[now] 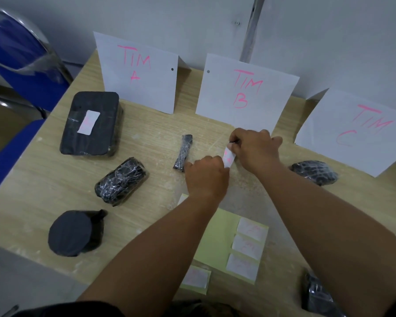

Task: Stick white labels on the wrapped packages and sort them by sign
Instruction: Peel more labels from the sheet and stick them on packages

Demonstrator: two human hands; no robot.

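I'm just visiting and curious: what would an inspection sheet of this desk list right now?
Surface: wooden table, pale smears on it.
Job's things: three standing signs, TIM A, TIM B, TIM C; large black package already labelled, near TIM A; unlabelled wrapped packages: thin stick, bundle, round one, one by TIM C, one at the near right edge; yellow sheet with three white labels.
Clutter: loose backing strip with a label.
Hands: left hand and right hand hold one white label between them.
Cables: nothing seen.
Surroundings: blue chair, grey wall, metal pole.
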